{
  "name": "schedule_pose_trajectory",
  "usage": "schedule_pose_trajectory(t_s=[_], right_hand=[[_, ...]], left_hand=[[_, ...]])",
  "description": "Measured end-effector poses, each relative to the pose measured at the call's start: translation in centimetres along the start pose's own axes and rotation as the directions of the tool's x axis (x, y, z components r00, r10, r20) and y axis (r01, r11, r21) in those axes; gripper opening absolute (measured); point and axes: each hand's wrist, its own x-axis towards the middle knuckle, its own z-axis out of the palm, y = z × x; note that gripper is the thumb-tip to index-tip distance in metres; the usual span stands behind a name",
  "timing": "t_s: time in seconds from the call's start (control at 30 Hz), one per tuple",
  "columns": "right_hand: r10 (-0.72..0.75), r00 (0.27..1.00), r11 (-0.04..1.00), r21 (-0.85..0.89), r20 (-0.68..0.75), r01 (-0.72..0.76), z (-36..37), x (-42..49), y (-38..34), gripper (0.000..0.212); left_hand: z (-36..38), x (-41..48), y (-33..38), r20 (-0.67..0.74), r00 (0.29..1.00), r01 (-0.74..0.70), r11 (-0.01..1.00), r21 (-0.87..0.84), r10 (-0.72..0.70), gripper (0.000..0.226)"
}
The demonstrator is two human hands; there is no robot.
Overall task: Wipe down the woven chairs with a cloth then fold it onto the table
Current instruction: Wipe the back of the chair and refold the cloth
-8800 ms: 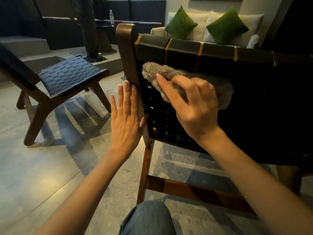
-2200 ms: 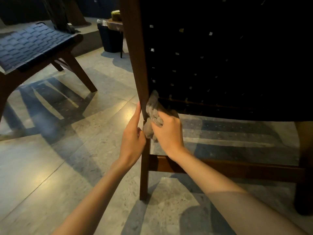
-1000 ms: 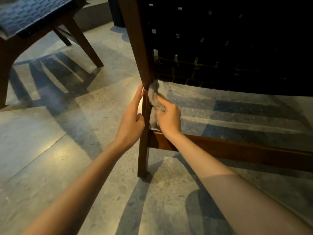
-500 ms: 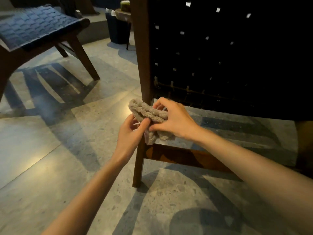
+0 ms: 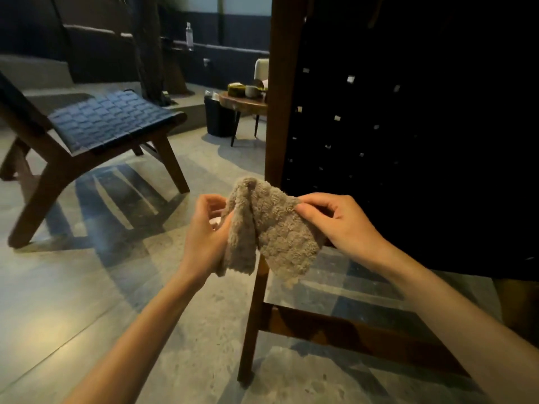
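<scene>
Half a second ago the fluffy grey-beige terry cloth (image 5: 271, 228) was a tight little roll right by the post. Now I've pulled it off the wood and it's opening up between my hands, and my view has lifted too.

My left hand (image 5: 204, 234) has its fingers curled round the left fold, thumb on top. My right hand (image 5: 341, 223) pinches the upper right edge between thumb and fingertips. The cloth hangs in the air in front of the rear post of the dark woven chair with the brown wooden frame (image 5: 280, 112). As far as I can tell it isn't touching the chair, and one loose corner dangles toward the grey stone floor (image 5: 87, 301).

My guess is I'm re-sorting the cloth for a fresh face before more wiping. To do that well:

- Keep both grips near the top edge and draw them apart so it falls flat, not twisted.
- Fold the used side inward and make a flat pad. A lump just skips over the weave.
- Don't let the hanging corner brush the floor and pick up grit.

The low blue-black woven chair (image 5: 108, 121) sits well apart on the left, probably next. The round wooden side table (image 5: 242, 102), beside a black bin (image 5: 217, 118), already has stuff on it, so I'll need a bare spot later.
</scene>
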Motion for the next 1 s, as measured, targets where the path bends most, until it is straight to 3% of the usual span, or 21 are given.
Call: schedule_pose_trajectory(t_s=[0.07, 0.2, 0.3, 0.43, 0.53, 0.6, 0.7, 0.8, 1.0], right_hand=[[-0.053, 0.997, 0.994, -0.094, -0.052, 0.048, -0.3, 0.3, -1.4, 0.018], [-0.181, 0.973, 0.958, -0.247, -0.143, 0.142, -0.6, 1.3, -4.3, 0.019], [-0.244, 0.963, 0.925, -0.326, -0.113, 0.196, -1.0, 2.0, -6.1, 0.019], [-0.275, 0.95, 0.928, -0.298, -0.145, 0.223, -2.2, 2.8, -8.2, 0.018], [-0.279, 0.909, 0.938, -0.29, -0.31, 0.189, -2.8, 3.2, -9.3, 0.017], [-0.237, 0.832, 0.935, -0.351, -0.501, 0.055, -2.6, 3.4, -9.7, 0.02], [-0.226, 0.66, 0.931, -0.359, -0.717, -0.072, -1.8, 3.7, -10.2, 0.019], [-0.276, 0.577, 0.942, -0.336, -0.769, 0.003, -1.3, 4.2, -10.6, 0.016], [-0.126, 0.54, 0.975, -0.004, -0.832, 0.221, 0.2, 5.5, -11.7, 0.013]], left_hand=[[-0.5, 0.5, 1.0, -0.001, 0.999, 0.052, 0.996, 0.072, -0.052, 0.01], [-0.6, 0.9, 3.8, 0.308, 0.908, 0.349, 0.919, -0.181, -0.284, 0.06], [-0.6, 0.7, 5.0, 0.39, 0.906, 0.211, 0.974, -0.08, -0.164, 0.049], [-1.3, 1.5, 6.4, 0.248, 0.968, -0.04, 0.999, -0.005, 0.04, 0.029], [-2.4, 3.3, 8.2, 0.117, 0.979, -0.184, 0.971, 0.154, 0.167, 0.02], [-3.2, 5.2, 9.7, -0.063, 0.968, -0.204, 0.908, 0.365, 0.243, 0.018], [-3.5, 7.2, 12.9, -0.253, 0.866, -0.229, 0.792, 0.565, 0.431, 0.024], [-2.5, 8.4, 15.9, -0.349, 0.776, -0.318, 0.803, 0.504, 0.526, 0.027], [-0.1, 9.2, 17.5, -0.414, 0.789, -0.406, 0.891, 0.203, 0.454, 0.011]])
